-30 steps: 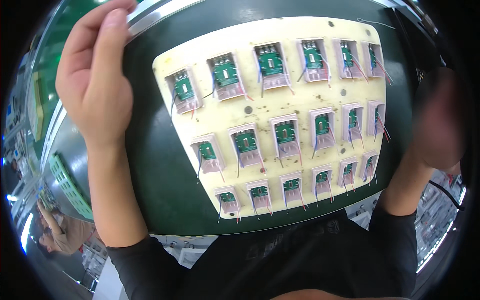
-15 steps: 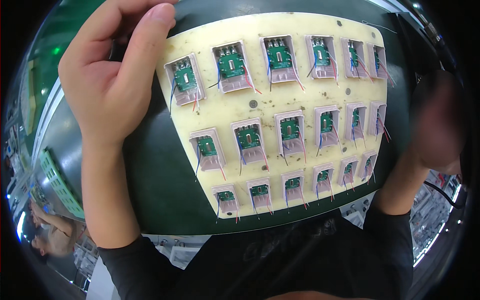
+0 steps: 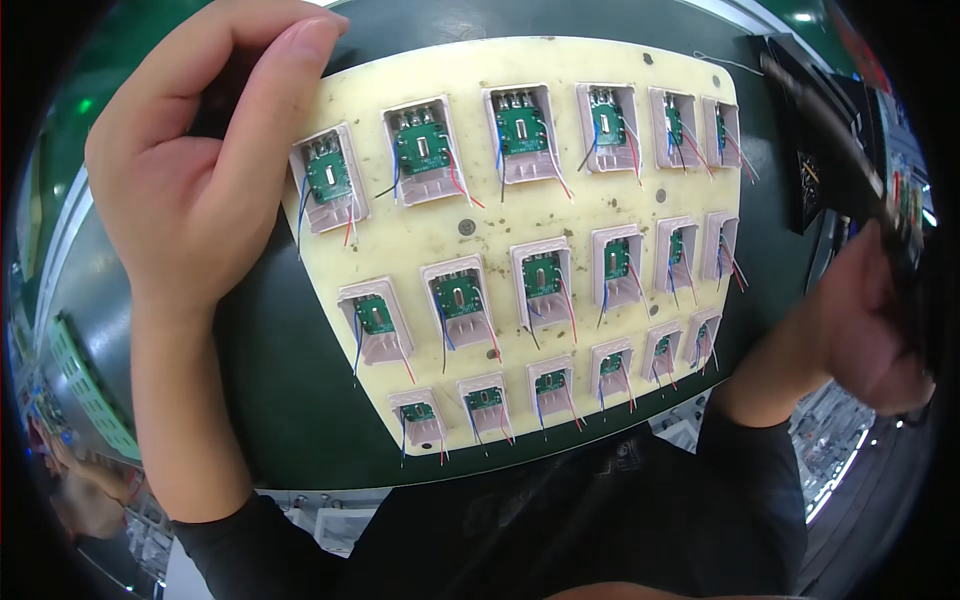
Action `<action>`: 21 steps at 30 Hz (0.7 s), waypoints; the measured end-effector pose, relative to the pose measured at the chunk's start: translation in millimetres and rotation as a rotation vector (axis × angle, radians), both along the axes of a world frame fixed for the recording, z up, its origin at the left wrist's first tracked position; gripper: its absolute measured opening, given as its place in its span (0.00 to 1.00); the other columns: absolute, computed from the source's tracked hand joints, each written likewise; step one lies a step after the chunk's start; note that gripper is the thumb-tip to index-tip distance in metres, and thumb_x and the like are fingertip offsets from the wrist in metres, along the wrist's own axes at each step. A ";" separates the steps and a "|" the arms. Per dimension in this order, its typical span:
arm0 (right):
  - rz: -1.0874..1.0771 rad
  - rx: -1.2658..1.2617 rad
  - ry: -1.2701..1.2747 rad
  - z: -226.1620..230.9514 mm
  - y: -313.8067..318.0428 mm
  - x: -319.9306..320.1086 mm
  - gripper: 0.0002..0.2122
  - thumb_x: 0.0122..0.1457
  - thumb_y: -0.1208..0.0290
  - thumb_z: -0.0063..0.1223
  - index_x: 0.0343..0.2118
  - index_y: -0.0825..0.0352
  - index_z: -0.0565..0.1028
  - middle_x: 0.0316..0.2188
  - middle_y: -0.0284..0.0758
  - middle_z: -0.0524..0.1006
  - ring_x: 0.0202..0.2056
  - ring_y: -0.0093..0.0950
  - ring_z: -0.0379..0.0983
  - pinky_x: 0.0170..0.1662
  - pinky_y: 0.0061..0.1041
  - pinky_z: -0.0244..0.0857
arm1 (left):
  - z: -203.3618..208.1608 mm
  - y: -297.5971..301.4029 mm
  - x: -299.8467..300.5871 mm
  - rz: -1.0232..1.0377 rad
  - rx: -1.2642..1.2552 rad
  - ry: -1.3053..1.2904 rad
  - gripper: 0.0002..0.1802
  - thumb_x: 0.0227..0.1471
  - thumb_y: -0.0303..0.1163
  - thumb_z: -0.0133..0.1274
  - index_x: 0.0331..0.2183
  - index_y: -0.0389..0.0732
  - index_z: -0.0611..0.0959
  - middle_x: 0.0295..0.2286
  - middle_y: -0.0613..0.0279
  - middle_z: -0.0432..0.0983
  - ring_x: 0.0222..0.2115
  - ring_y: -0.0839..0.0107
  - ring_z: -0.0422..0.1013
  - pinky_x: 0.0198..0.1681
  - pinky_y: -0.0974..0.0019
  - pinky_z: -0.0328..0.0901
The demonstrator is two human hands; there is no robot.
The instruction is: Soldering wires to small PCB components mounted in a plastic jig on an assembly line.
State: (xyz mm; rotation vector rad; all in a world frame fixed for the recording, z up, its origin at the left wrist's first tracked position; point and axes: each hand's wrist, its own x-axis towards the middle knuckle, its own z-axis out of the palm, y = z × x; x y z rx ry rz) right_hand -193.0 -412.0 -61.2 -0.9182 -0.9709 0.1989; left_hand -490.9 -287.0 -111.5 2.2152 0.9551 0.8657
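Observation:
A cream-coloured holding board lies on the dark green work mat, carrying rows of pale plastic housings. Inside each housing sits a small green circuit board, with thin blue, red and white wires trailing out. My left hand is at the holding board's far left corner, thumb and forefinger closed together; what lies between them is hidden. At the right, beyond the board's edge, my right hand is closed on a slender dark tool, blurred and pointing away to the far left. Its exact kind is unclear.
A black tray or box stands at the far right, beside the tool. The green mat extends around the board. A light green slotted rack lies at the left. Another person is visible at the lower left.
My right hand has drawn nearer to me, and the slender dark tool now shows in it. The holding board and my left hand appear shifted slightly left and lower in view.

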 end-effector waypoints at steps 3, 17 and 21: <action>-0.010 -0.037 0.025 4.9 -22.7 1.1 0.13 0.38 0.64 0.60 0.20 0.68 0.70 0.12 0.34 0.68 0.17 0.25 0.66 0.25 0.24 0.63 | -11.4 3.3 6.3 -0.052 0.002 -0.013 0.06 0.53 0.23 0.49 0.33 0.31 0.79 0.30 0.66 0.75 0.28 0.83 0.65 0.33 0.82 0.58; -0.537 0.044 -0.312 -16.1 -3.8 -17.8 0.12 0.47 0.61 0.48 0.20 0.67 0.71 0.13 0.33 0.64 0.15 0.23 0.54 0.26 0.25 0.55 | 5.2 -27.8 32.7 0.299 -0.400 -0.003 0.04 0.51 0.20 0.48 0.28 0.31 0.77 0.18 0.71 0.70 0.16 0.90 0.60 0.18 0.83 0.52; -0.577 0.073 -0.557 -18.2 -5.1 -9.0 0.12 0.49 0.61 0.48 0.22 0.68 0.70 0.14 0.33 0.64 0.16 0.23 0.55 0.25 0.23 0.55 | -22.2 -20.2 15.3 -0.073 -0.262 -0.273 0.02 0.48 0.19 0.51 0.28 0.30 0.77 0.18 0.71 0.70 0.16 0.91 0.60 0.18 0.84 0.52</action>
